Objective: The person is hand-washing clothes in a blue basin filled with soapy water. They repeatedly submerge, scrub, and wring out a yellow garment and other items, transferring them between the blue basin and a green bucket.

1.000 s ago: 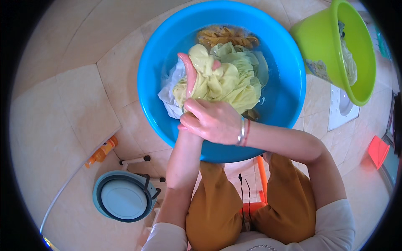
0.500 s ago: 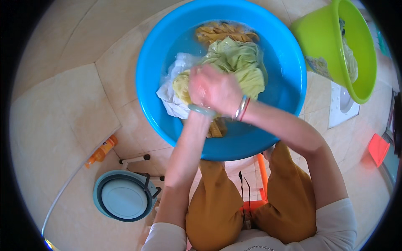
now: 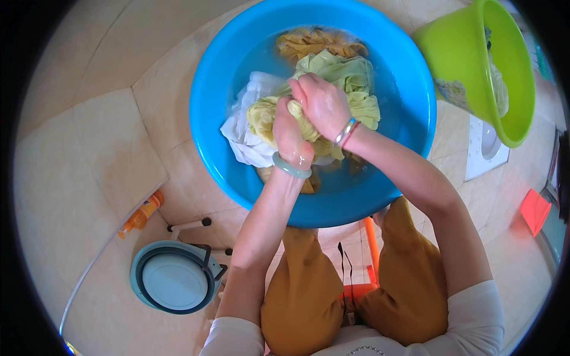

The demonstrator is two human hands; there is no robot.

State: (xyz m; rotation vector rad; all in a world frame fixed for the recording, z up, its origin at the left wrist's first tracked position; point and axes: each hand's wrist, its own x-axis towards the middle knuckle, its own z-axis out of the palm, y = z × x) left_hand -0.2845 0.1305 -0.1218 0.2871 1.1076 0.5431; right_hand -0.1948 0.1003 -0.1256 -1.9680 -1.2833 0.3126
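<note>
Hands both clenched on one bunched pale green cloth (image 3: 350, 83) at the middle of the blue basin (image 3: 208, 118). Left hand (image 3: 289, 135) closed around the yellowish bunched end at about seven o'clock of the wad, jade-coloured bangle at the wrist; right hand (image 3: 323, 104) closed on the same cloth just beside it at one o'clock, knuckles touching the left. Long axis of the gripped roll roughly seven to one o'clock, loose green folds trailing off toward twelve and two. White cloth (image 3: 246, 133) underwater at nine o'clock of the hands, mustard cloth (image 3: 314, 41) at twelve near the far rim. Neither hand clearly nearer: both on the cloth. Outside the basin: green bucket (image 3: 469, 59) at two o'clock, round grey-blue lid (image 3: 175, 279) and orange bottle (image 3: 141, 215) at eight o'clock on the tiled floor (image 3: 77, 166).
</note>
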